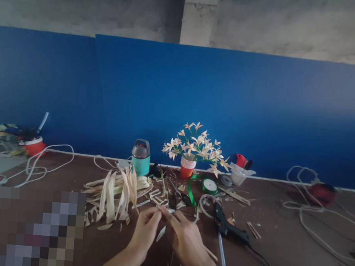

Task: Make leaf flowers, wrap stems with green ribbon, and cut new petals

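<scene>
My left hand (146, 230) and my right hand (188, 237) meet over the near middle of the table, fingers pinched together. At their fingertips is a small pale piece that looks like dried husk; the fingers cover most of it. A loose husk scrap (161, 233) lies between the hands. Just beyond the fingertips are scissors with black handles (172, 201). Long dried husk leaves (111, 197) are heaped to the left of my left hand. Right of my right hand, a black glue gun (233, 229) lies on its side with a clear glue stick (222, 255) near it.
Husk flowers (191, 147) on green stems stand in red paper cups (186, 171). Green ribbon on a spool (210, 185) lies nearby, with a teal lidded container (141, 161) behind the husks. White cables (302, 210) loop at both sides. A blue panel (244, 101) borders the table (266, 259).
</scene>
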Demonstrator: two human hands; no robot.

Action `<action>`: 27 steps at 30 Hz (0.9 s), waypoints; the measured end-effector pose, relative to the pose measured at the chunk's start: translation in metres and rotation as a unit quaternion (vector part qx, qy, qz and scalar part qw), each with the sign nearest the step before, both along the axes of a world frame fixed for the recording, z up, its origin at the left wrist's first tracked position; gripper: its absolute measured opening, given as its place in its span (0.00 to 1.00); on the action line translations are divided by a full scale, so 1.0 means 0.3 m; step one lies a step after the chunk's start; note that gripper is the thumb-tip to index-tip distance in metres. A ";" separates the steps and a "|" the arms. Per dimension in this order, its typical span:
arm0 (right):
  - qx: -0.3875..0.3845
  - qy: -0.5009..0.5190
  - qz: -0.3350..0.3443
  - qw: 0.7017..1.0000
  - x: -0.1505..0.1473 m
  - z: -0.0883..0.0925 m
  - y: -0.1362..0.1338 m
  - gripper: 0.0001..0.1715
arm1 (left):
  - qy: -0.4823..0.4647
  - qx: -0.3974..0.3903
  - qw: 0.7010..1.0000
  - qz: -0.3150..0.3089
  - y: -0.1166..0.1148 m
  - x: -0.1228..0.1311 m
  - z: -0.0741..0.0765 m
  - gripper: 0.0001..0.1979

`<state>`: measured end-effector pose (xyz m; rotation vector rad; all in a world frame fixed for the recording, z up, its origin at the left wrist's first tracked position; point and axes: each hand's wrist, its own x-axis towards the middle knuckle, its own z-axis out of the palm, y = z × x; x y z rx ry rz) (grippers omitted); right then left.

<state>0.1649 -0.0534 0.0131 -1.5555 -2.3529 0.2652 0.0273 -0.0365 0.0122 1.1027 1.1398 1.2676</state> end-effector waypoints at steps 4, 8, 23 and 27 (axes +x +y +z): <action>0.015 -0.045 0.003 0.999 0.001 0.000 0.001 0.45 | -0.019 -0.009 1.000 0.003 -0.001 0.004 0.007 0.14; 0.033 -0.075 0.000 0.997 0.004 -0.008 0.003 0.44 | -0.044 -0.036 0.998 0.001 -0.001 0.008 0.010 0.13; 0.083 -0.062 -0.108 0.989 0.066 -0.005 0.052 0.35 | 0.053 -0.027 0.998 -0.016 0.001 -0.019 0.013 0.15; 0.162 0.068 -0.112 0.978 0.097 -0.020 0.073 0.28 | 0.164 0.093 0.981 -0.054 0.034 -0.053 -0.001 0.17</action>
